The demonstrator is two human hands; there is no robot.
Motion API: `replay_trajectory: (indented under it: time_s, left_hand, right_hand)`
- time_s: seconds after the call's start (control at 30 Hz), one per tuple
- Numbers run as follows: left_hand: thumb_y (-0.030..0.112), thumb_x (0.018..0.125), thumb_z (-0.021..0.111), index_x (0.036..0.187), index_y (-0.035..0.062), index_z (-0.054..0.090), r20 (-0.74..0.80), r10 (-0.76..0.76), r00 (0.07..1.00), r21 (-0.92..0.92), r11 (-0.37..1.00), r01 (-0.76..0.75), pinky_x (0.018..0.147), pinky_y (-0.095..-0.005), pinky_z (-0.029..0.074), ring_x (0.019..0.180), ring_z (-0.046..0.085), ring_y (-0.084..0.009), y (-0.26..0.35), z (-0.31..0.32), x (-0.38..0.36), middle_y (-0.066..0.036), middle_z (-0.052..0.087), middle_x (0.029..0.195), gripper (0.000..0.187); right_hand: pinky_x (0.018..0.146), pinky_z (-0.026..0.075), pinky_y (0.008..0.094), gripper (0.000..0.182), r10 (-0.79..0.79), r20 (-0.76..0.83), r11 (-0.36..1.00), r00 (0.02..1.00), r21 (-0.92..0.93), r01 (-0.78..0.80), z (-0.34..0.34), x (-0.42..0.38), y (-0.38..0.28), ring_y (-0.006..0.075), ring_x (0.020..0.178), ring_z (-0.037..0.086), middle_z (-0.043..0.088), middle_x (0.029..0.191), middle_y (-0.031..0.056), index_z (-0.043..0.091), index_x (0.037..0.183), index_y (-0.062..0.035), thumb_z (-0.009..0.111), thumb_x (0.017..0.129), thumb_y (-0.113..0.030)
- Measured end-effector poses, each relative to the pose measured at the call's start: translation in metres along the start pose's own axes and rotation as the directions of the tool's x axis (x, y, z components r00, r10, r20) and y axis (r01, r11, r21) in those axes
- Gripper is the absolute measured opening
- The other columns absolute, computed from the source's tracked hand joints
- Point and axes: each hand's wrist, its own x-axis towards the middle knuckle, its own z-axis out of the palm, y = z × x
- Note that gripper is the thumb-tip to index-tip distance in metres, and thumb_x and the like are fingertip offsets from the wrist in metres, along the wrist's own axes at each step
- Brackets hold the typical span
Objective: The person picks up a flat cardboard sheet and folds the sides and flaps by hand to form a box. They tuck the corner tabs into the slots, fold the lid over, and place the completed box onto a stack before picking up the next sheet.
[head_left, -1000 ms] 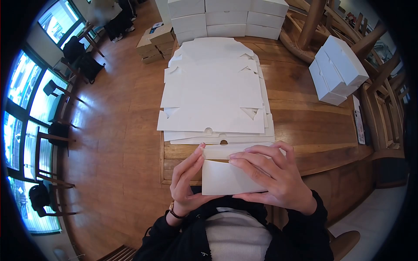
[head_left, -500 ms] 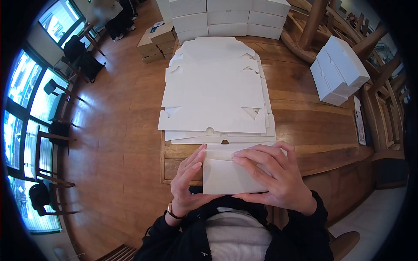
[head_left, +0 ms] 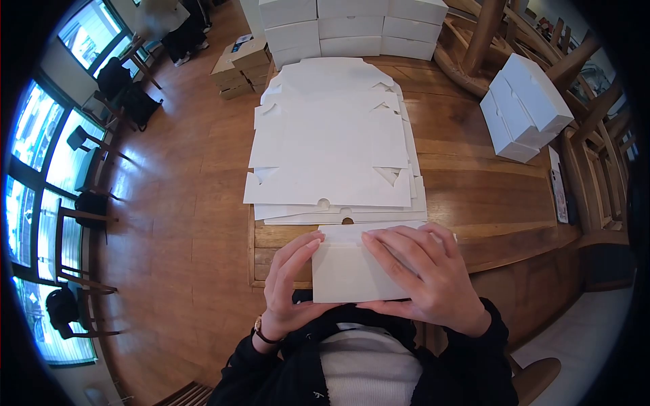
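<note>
A small white cardboard box stands at the near edge of the wooden table, close to my body. My left hand grips its left end, fingertips at the top left corner and thumb along the lower edge. Around its right part is my right hand, with fingers bent over the top and the thumb under the near lower edge. Just beyond the box lies a stack of flat white cardboard sheets with cut slots and half-round notches.
Stacked white boxes stand at the table's far end, more white boxes at the right beside wooden chairs. A phone-like object lies near the right edge. Brown cartons and a person are at the far left.
My left fingers have closed in on the box's top left corner. The box's top flap looks flatter, and my right fingers have shifted slightly over it.
</note>
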Motion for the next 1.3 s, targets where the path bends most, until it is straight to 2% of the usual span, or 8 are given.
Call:
replay_trajectory:
  time_s: [0.47,0.57,0.67,0.7,0.87,1.0,1.2,1.3]
  left_hand:
    - [0.062,0.055,0.095,0.122,0.0011,0.065,-0.049,0.042,0.998,-0.117,0.992,-0.047,0.089,-0.0463,0.059,0.109,0.066,-0.0340,0.007,-0.002,0.006,-0.017,0.060,0.117,0.096]
    - [0.069,0.056,0.090,0.114,-0.0006,0.068,-0.101,0.038,0.994,-0.117,0.992,-0.049,0.084,-0.0441,0.061,0.103,0.067,-0.0340,0.006,-0.006,0.010,-0.018,0.059,0.113,0.094]
    - [0.077,0.055,0.085,0.109,-0.0015,0.068,-0.268,0.015,0.963,-0.199,0.978,-0.070,0.083,-0.0432,0.061,0.098,0.068,-0.0323,-0.001,-0.002,0.012,-0.019,0.058,0.114,0.097]
    - [0.083,0.055,0.080,0.110,-0.0025,0.065,-0.266,0.062,0.962,-0.149,0.983,-0.104,0.083,-0.0451,0.061,0.100,0.067,-0.0323,-0.003,-0.002,0.013,-0.019,0.057,0.112,0.103]
    - [0.057,0.058,0.094,0.123,0.0015,0.063,-0.302,0.035,0.953,-0.212,0.972,-0.103,0.097,-0.0482,0.057,0.120,0.061,-0.0382,-0.008,0.006,0.020,-0.026,0.058,0.129,0.091]
    - [0.021,0.059,0.100,0.132,0.0054,0.062,-0.008,0.081,0.997,0.252,0.965,-0.076,0.106,-0.0475,0.051,0.132,0.056,-0.0392,-0.021,-0.016,0.020,-0.025,0.052,0.147,0.084]
    - [0.002,0.065,0.092,0.135,0.0038,0.060,-0.011,-0.164,0.986,-0.044,0.986,0.164,0.103,-0.0433,0.057,0.133,0.056,-0.0346,-0.034,-0.010,0.023,-0.020,0.050,0.148,0.077]
    - [0.000,0.067,0.090,0.137,0.0037,0.057,0.035,-0.184,0.982,-0.075,0.980,0.186,0.101,-0.0415,0.059,0.135,0.054,-0.0335,-0.036,-0.008,0.025,-0.020,0.048,0.150,0.077]
  right_hand:
    - [0.095,0.051,0.0434,0.094,-0.038,-0.030,0.916,0.999,0.399,0.047,-0.017,-0.027,0.032,0.0327,0.111,0.060,0.062,0.126,0.0138,0.054,0.144,0.0000,0.095,0.063,-0.025]
    - [0.099,0.050,0.0448,0.095,0.120,-0.213,0.780,0.970,0.624,0.040,-0.006,-0.025,0.030,0.0320,0.115,0.062,0.062,0.132,0.0146,0.052,0.144,0.0005,0.097,0.064,-0.026]
    - [0.106,0.047,0.0462,0.095,0.280,-0.079,0.367,0.957,0.930,-0.030,0.014,-0.036,0.035,0.0333,0.121,0.063,0.063,0.134,0.0167,0.053,0.142,0.0017,0.098,0.064,-0.028]
    - [0.109,0.046,0.0467,0.090,0.226,-0.138,0.450,0.964,0.893,0.022,0.015,-0.037,0.039,0.0326,0.122,0.063,0.064,0.134,0.0157,0.054,0.141,-0.0014,0.097,0.066,-0.029]
    - [0.120,0.037,0.0509,0.063,-0.137,-0.359,0.895,0.923,0.353,0.271,0.007,-0.038,0.040,0.0261,0.124,0.065,0.069,0.129,0.0051,0.061,0.135,-0.0195,0.088,0.079,-0.030]
    - [0.127,0.023,0.0597,0.050,-0.301,-0.457,0.951,0.837,-0.077,0.300,0.007,-0.028,0.020,0.0218,0.132,0.059,0.064,0.136,-0.0041,0.063,0.131,-0.0280,0.083,0.084,-0.029]
    - [0.125,0.021,0.0664,0.063,0.048,-0.409,0.987,0.911,0.160,0.020,0.007,-0.025,0.038,0.0242,0.134,0.057,0.062,0.139,0.0010,0.057,0.136,-0.0164,0.083,0.083,-0.039]
    - [0.124,0.021,0.0673,0.063,-0.002,-0.397,0.986,0.918,0.155,0.069,0.012,-0.026,0.045,0.0261,0.134,0.057,0.063,0.138,0.0047,0.056,0.135,-0.0118,0.079,0.086,-0.043]
